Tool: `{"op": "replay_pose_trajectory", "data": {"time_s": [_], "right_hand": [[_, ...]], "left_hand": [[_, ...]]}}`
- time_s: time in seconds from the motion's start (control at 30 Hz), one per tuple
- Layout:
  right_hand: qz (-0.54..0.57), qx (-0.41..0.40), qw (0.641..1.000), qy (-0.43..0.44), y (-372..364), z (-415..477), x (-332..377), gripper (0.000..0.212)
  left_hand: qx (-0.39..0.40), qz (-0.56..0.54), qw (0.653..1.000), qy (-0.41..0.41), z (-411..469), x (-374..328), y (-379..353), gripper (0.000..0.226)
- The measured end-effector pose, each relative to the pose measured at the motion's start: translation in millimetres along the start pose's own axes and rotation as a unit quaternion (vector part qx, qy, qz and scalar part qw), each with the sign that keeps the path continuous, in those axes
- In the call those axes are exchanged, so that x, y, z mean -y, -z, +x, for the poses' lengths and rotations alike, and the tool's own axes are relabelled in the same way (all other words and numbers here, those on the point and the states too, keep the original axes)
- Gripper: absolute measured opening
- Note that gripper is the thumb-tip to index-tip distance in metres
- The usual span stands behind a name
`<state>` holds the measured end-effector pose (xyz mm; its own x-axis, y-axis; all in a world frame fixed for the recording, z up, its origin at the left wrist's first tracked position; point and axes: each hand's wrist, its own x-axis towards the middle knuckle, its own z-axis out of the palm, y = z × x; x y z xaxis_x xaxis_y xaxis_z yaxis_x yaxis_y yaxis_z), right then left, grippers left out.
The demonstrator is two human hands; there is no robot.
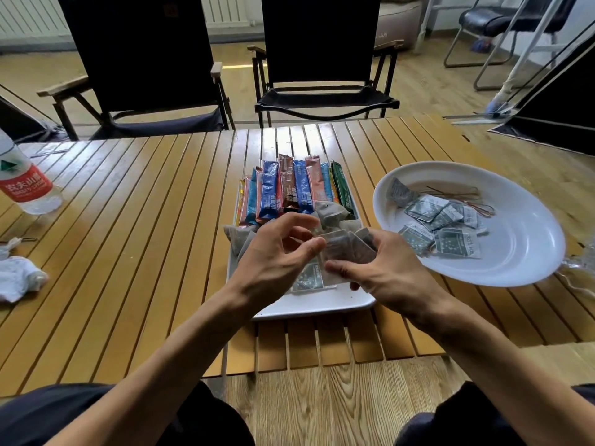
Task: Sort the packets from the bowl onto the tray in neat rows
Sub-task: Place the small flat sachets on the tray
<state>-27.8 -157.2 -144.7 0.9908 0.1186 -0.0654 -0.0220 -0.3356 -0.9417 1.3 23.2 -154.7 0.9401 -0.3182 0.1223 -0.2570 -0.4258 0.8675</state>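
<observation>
A room with a pale wood-grain floor (338, 397). A wide table of glossy yellow-brown wooden slats (128, 252) fills the middle. Beyond its far edge stand two black fabric folding chairs with wooden armrests, one at far left (138, 59) and one at far centre (322, 43).

On the right of the table sits a smooth, round, shallow white bowl (515, 272). It holds a loose heap of small square grey-green printed packets (450, 220) with thin strings.

At the centre lies a rectangular white tray (322, 304). Across its far part, long glossy stick sachets in blue, pink, brown and green (289, 188) lie side by side in a row. Nearer are soft grey tea bags (331, 214), and one grey-green square packet (309, 278) lies flat near the close rim.

At far left a clear plastic water bottle with a red label (22, 181) stands; a crumpled white tissue (16, 278) lies nearer.

Above the tray, the right hand (392, 275) grips a bundle of translucent grey packets (341, 252). The left hand (273, 262) has curled fingers and its thumb touches the bundle; whether it pinches a packet cannot be told.
</observation>
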Motion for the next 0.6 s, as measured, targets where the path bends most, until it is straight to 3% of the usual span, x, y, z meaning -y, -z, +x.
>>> {"op": "replay_pose_trajectory", "data": {"time_s": [0.1,0.27,0.43,0.6], "right_hand": [[-0.042,0.011,0.999,0.009,4.2,1.2,-0.3,0.028],[-0.097,0.012,0.995,0.024,21.7,2.8,1.0,0.026],[-0.166,0.006,0.985,0.048,27.6,-2.2,1.1,0.033],[-0.190,-0.064,0.979,0.042,32.5,-0.6,-11.2,0.015]], "left_hand": [[0.018,0.006,1.000,-0.007,0.8,-1.5,1.0,0.013],[0.027,-0.095,0.995,0.033,1.3,1.4,-5.7,0.011],[-0.012,0.108,0.991,-0.079,3.0,17.3,-18.1,0.010],[-0.006,0.254,0.957,-0.138,2.4,31.0,-26.0,0.013]]}}
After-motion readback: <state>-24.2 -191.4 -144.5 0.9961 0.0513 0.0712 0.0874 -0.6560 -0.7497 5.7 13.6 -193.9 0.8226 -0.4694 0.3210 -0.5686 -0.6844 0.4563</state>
